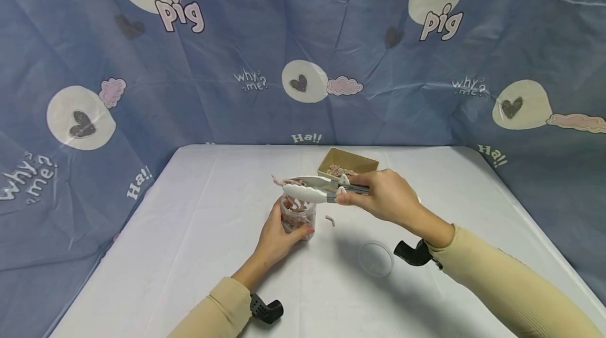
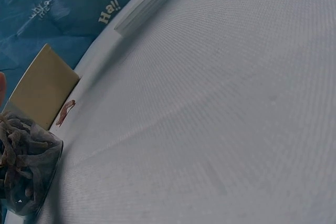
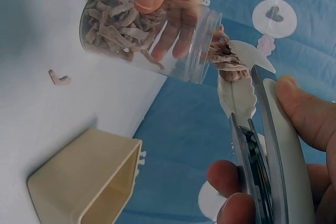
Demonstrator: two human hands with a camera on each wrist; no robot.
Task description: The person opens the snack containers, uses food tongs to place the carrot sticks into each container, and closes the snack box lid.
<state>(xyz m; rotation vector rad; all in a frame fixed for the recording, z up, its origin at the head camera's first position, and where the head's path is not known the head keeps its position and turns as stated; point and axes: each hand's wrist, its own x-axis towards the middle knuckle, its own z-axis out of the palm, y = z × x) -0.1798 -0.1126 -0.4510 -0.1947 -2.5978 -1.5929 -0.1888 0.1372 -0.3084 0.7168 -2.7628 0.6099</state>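
A clear plastic jar [image 3: 178, 24], partly filled with brownish-pink dried strips [image 3: 121, 24], stands on the white table. My left hand [image 1: 279, 235] grips the jar round its side, fingers behind and thumb in front. In my right hand [image 1: 385, 196] I hold tongs [image 1: 312, 191] with white scalloped tips, above the jar's mouth. The tips pinch a small bunch of strips [image 3: 229, 61] just over the rim. In the left wrist view the jar shows only at the left edge, and the hand is mostly out of frame.
Behind the tongs stands a tan rectangular box [image 1: 350, 162] with more strips inside. One loose strip [image 1: 330, 220] lies right of the jar. A clear round lid or ring [image 1: 376, 259] lies nearer the front. Patterned blue cloth [image 1: 265, 117] hangs behind the table.
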